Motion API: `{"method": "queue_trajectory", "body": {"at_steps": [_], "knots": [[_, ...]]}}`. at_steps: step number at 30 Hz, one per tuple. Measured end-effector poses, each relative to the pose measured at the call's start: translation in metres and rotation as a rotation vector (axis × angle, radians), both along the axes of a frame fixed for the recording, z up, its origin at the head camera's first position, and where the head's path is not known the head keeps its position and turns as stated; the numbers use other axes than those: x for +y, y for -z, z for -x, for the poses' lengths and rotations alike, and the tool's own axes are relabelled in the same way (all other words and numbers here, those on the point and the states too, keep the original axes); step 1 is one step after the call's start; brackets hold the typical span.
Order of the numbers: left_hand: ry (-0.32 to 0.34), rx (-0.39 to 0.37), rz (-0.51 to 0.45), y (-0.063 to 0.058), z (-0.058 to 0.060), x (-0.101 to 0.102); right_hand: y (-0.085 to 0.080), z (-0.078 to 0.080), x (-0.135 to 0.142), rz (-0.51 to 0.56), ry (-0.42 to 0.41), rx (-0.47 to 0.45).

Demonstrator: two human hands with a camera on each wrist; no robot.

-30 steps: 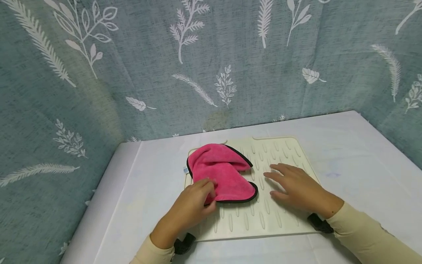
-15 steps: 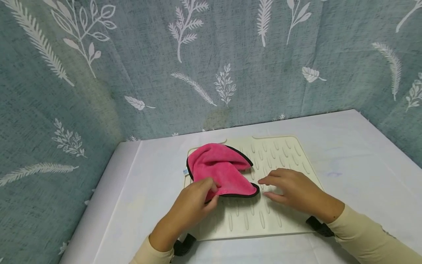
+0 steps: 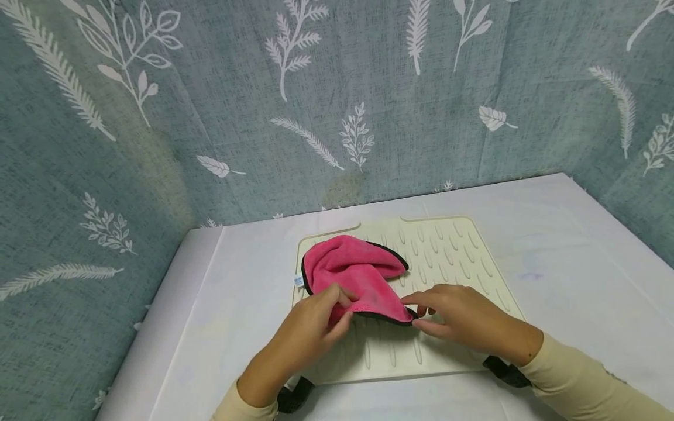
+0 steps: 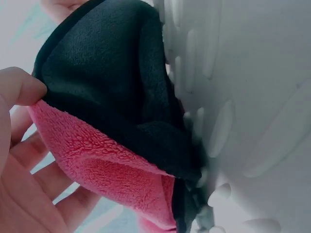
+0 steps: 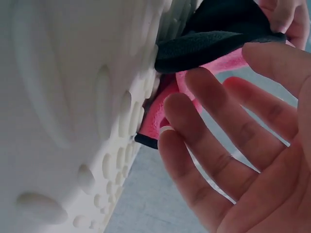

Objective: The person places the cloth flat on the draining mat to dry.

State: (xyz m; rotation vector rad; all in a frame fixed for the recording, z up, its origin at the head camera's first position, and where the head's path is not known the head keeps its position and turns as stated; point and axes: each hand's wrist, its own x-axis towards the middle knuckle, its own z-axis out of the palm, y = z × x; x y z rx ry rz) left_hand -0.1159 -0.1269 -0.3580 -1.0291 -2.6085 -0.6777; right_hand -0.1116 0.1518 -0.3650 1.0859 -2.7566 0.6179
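A pink cleaning cloth with a black border and a dark underside lies rumpled on a cream ribbed mat. My left hand pinches its near edge between thumb and finger, lifting that edge off the mat. At the cloth's right corner is my right hand, its thumb and index finger to either side of the corner. Seen from the right wrist, the fingers are spread and extended beside the pink face, with the thumb tip at the black border.
The mat lies on a table with a white cover. A teal curtain with white leaf prints hangs behind and to both sides. A small white tag sticks out from the cloth's left edge.
My right hand has moved left and nearer, from over the mat to the cloth's right corner. My left hand has raised the near edge, and the cloth has shifted slightly nearer.
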Motion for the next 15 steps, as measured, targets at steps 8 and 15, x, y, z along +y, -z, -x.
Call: {"method": "queue_trajectory", "body": {"at_steps": [8,15], "knots": [[0.003,0.0,-0.002,-0.0018,-0.0004,-0.0005,0.0033,0.0012,0.0006,-0.052,-0.004,-0.102],[0.0,0.003,-0.003,-0.0008,0.0002,-0.0009,0.0075,0.0018,0.001,-0.049,0.018,-0.025]]}}
